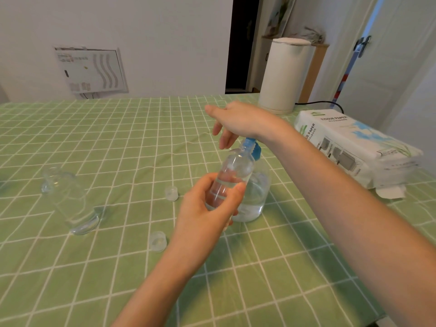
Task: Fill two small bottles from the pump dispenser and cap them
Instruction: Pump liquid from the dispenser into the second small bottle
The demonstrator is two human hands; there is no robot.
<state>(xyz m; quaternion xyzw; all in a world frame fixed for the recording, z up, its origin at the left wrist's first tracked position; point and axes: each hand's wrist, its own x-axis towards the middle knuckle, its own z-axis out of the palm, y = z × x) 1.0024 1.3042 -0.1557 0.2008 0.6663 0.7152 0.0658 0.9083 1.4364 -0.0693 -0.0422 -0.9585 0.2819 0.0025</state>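
My left hand grips a small clear bottle, partly filled, tilted with its mouth under the blue spout of the pump dispenser. The heel of my right hand presses down on the blue pump head, fingers hanging relaxed. A second small clear bottle stands uncapped at the left. Two clear caps lie on the cloth: one near the middle and one nearer to me.
A green checked tablecloth covers the table. A white kettle with a black cord stands at the back right. A pack of tissue paper lies on the right side.
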